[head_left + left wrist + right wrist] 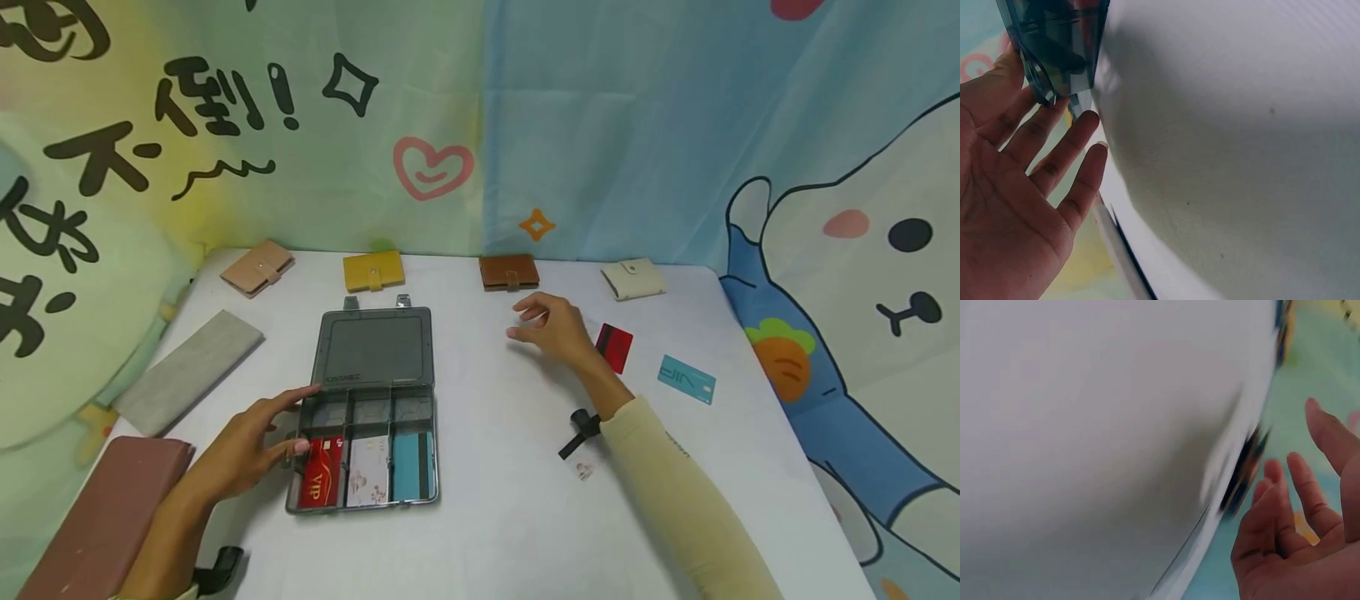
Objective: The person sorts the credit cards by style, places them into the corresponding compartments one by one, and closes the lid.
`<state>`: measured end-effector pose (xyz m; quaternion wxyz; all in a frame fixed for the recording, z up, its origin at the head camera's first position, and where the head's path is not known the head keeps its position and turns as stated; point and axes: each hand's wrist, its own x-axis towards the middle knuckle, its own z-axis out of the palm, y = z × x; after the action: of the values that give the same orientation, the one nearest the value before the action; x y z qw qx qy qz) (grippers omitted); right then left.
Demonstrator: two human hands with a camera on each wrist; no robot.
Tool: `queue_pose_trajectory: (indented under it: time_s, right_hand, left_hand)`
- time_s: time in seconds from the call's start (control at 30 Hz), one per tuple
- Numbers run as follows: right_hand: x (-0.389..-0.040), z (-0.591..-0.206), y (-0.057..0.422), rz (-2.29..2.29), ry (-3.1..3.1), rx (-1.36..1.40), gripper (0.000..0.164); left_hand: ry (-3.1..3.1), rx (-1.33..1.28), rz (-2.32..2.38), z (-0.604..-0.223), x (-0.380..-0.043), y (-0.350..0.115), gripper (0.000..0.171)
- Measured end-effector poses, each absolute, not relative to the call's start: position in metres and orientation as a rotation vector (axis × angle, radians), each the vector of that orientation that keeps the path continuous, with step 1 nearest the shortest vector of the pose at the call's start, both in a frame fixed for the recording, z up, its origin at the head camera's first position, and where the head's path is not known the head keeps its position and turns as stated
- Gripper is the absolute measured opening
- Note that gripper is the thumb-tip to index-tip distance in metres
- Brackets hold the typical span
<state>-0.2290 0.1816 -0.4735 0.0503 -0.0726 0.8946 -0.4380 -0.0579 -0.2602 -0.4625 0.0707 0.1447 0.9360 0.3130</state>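
A clear dark plastic organizer box (360,511) lies with its lid (377,346) raised back. Its front compartments hold a red VIP card (322,473), a white floral card (368,472) and a teal striped card (410,467). My left hand (243,450) rests against the box's left side, index fingertip near the hinge and thumb at the rim. In the left wrist view the other fingers (1063,153) extend loosely beside the box. Over the table, in front of the brown card wallet (509,272), my right hand (553,327) hovers with loosely bent fingers, holding nothing.
Beyond the right forearm lie a red striped card (615,347) and a teal card (687,379); a pale floral card (584,469) is near the wrist. Tan (258,267), yellow (373,271) and cream (633,278) wallets line the back. Grey (191,371) and maroon (105,517) cases lie left.
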Motion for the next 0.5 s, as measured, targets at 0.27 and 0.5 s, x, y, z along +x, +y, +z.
queue_pose_trajectory:
  time_s: [0.27, 0.5]
  right_hand:
    - [-0.255, -0.483, 0.241, -0.986, 2.881, 0.103, 0.054]
    - [-0.258, -0.48, 0.242, -0.851, 2.866, 0.181, 0.046]
  left_hand:
    - [2.811, 0.417, 0.935, -0.463, -0.057, -0.261, 0.08]
    - [2.811, 0.424, 0.941, -0.464, -0.058, -0.262, 0.079]
